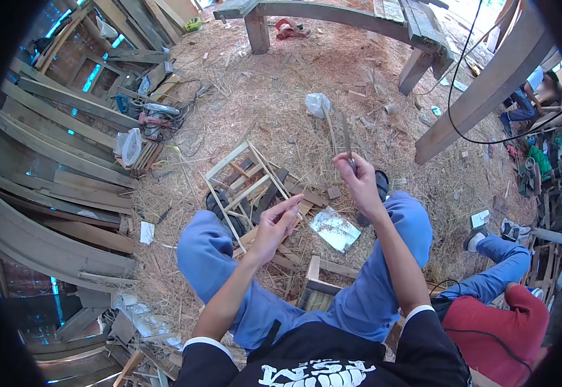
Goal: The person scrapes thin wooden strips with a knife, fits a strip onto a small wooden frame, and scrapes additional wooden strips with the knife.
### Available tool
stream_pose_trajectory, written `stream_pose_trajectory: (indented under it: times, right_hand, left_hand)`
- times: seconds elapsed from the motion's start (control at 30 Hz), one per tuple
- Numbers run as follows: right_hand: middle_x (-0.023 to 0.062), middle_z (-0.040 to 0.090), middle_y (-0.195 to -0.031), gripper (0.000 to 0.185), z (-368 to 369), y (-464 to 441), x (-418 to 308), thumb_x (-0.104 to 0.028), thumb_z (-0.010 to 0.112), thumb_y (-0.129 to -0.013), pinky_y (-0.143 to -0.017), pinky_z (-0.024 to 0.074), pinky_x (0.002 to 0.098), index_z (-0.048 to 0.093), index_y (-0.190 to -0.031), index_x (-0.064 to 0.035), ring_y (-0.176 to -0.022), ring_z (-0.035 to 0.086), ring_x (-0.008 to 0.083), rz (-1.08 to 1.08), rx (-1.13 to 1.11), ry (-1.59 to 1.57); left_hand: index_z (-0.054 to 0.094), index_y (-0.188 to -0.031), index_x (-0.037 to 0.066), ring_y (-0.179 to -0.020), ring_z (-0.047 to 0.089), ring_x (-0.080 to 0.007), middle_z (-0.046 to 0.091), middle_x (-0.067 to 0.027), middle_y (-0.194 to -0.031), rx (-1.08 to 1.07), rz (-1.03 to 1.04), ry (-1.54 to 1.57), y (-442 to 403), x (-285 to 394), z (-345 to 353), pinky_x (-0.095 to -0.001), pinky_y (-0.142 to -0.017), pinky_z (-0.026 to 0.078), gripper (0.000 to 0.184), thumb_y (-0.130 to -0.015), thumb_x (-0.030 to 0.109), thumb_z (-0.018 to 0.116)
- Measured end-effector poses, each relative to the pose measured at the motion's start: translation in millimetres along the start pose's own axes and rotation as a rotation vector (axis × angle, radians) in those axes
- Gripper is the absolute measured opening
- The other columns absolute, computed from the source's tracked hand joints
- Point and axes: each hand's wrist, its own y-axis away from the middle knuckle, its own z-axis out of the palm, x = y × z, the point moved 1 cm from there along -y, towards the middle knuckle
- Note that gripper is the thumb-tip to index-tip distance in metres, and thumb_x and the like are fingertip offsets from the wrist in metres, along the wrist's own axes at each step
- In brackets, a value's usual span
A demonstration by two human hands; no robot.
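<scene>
My right hand (358, 184) is closed around a narrow, brownish, blade-like tool (346, 132) that points away from me; I cannot tell its exact kind. Over my lap, my left hand (277, 226) has its fingertips pinched together, and whatever may be between them is too small to make out. Below and beyond that hand, a light wooden frame (245, 191) with crosspieces rests by my left foot. A shiny plastic packet (334, 229) lies on the ground between my feet. Beyond my right hand is a crumpled clear plastic bag (317, 104).
Shavings and straw cover the ground. A heavy wooden bench (332, 14) stands ahead, with a thick post (468, 90) to the right. Power tools (158, 119) and stacked planks (68, 148) line the left. A person in red (497, 329) sits close on my right; another person (526, 100) is farther off.
</scene>
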Motion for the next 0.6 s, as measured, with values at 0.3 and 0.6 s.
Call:
stream_pose_trajectory:
  times: [0.3,0.6]
  right_hand:
    - [-0.0129,0.043,-0.066,0.022,17.1,-6.1,2.4,-0.027,0.071,-0.096,-0.052,0.0235,0.0235,0.067,-0.093,-0.0057,-0.059,0.033,-0.001,0.108,0.013,-0.153]
    - [-0.0125,0.042,-0.065,0.023,19.7,-6.2,2.1,-0.027,0.071,-0.096,-0.051,0.0238,0.0237,0.068,-0.093,-0.005,-0.058,0.032,-0.0001,0.16,0.05,-0.111]
  left_hand:
    - [0.057,-0.141,0.005,-0.062,0.034,-0.0016,0.043,0.008,-0.076,-0.012,-0.083,0.041,-9.5,-8.7,8.6,-0.0206,-0.053,0.03,0.039,-0.103,0.016,0.057]
    - [0.056,-0.139,0.004,-0.06,0.034,-0.0018,0.049,0.0037,-0.077,-0.065,-0.11,0.08,-11.5,-11.4,12.8,-0.0205,-0.051,0.029,0.038,-0.104,0.017,0.055]
